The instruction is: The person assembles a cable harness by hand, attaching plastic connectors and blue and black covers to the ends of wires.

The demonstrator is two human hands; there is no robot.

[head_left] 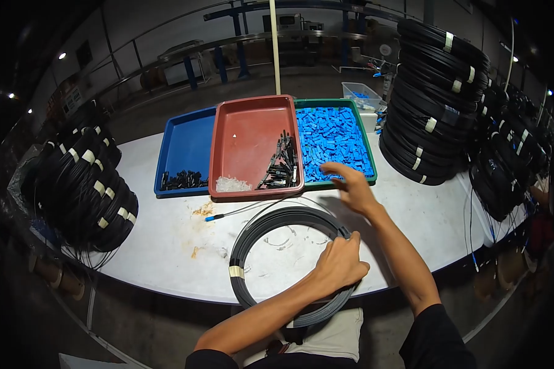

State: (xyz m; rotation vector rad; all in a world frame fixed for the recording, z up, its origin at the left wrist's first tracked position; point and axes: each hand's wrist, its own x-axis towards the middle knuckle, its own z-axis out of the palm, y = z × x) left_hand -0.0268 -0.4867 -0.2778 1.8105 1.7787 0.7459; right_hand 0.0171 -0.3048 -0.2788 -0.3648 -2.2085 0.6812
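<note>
Black sleeves (437,338) nearest; cable coil (246,240) on desk (172,234), overhanging its near edge.
Best steadied with turns bunched and blue-tipped end (214,218) clear; left hand (341,261) closed on coil's right side, forearm slanting across; right hand (354,189) half-curled near blue pieces (332,138), arm extended; cannot tell if it holds one.

Single view, head-worn camera. Looks forward and down from above wearer's lap (332,344). Lens above and behind left grip (341,264) and right grip (354,187); forearms (406,264) rise from lower part of frame toward grips. Near range: both grips right of mid-frame, right grip farther off than left. Tabletop (166,237) seen obliquely, extends to both sides of grips; its front edge falls between left grip and lap. Red tray (246,138) beyond grips. Floor (141,120) farther beyond, small. Wide lens: outer lines bowed, corners dark.
</note>
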